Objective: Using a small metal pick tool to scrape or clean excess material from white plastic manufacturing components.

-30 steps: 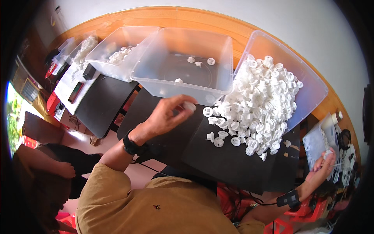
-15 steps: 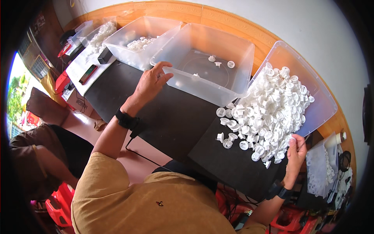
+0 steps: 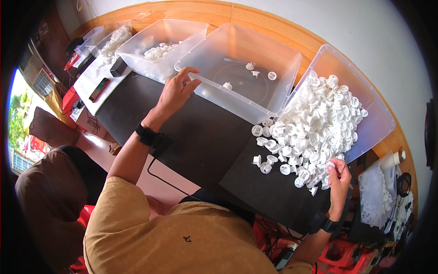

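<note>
A heap of small white round plastic fittings (image 3: 317,123) spills from a tipped clear bin (image 3: 360,86) onto the dark table. My right hand (image 3: 338,180) is at the heap's near right edge, with thumb and fingers pinched on one white plastic fitting (image 3: 331,165). My left hand (image 3: 175,93) is at the front left corner of a large clear plastic bin (image 3: 242,98). Its thumb and index finger are apart, nothing shows between them, and the other fingers are partly hidden. Several white fittings (image 3: 250,66) lie on that bin's floor.
Another clear bin (image 3: 141,59) with white parts stands to the left, beyond it a phone (image 3: 99,89) and a black box (image 3: 118,66). At the right is a smaller container (image 3: 372,196) of white parts. A person in dark clothes (image 3: 52,196) sits at the left. A black cable (image 3: 169,182) hangs below my left wrist.
My right hand has moved a little left, and a white fitting now shows in its pinch. My left hand stays by the bin's corner. The person at left has shifted; their forearm no longer shows.
</note>
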### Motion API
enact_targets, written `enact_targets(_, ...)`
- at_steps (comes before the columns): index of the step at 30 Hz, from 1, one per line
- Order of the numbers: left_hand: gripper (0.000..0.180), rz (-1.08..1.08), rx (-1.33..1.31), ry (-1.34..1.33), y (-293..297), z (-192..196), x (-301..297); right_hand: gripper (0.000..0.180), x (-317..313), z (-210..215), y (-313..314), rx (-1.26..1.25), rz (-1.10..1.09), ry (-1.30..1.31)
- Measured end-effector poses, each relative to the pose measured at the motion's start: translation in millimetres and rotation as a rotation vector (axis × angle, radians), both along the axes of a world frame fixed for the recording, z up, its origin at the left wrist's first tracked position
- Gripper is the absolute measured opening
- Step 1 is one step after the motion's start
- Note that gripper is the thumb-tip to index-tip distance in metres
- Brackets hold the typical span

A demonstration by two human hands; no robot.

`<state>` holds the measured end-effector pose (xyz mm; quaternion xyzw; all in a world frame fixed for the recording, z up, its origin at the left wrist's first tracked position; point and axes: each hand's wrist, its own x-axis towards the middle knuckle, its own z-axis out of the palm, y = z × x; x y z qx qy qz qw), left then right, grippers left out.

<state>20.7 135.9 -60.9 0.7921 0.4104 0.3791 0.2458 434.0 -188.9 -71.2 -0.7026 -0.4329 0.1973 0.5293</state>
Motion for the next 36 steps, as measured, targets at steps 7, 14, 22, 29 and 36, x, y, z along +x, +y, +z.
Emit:
enact_targets(7, 0.029, 0.011, -0.015, -0.014, 1.3, -0.7, -1.2, 0.016, -40.3, 17.9, 11.8, -0.108, 0.148, 0.02)
enact_targets(14, 0.024, 0.029, 0.17, 0.125, -1.9, 7.3, -0.8, 0.017, -52.2, -9.3, 19.5, -0.13, 0.152, -0.07)
enact_targets(22, 0.022, 0.096, 0.069, 0.063, -58.7, 10.2, -44.9, 0.017, -42.1, -25.6, 14.0, -0.074, 0.151, -0.165)
enact_targets(29, 0.01, 0.055, -0.02, 0.013, -81.1, 13.0, -61.5, 0.015, -49.7, -27.0, 23.3, -0.014, 0.121, -0.375)
enact_targets(36, 0.016, 0.062, -0.041, 0.003, -60.7, 9.1, -45.5, 0.016, -50.4, -30.1, 21.0, 0.035, 0.051, -0.467)
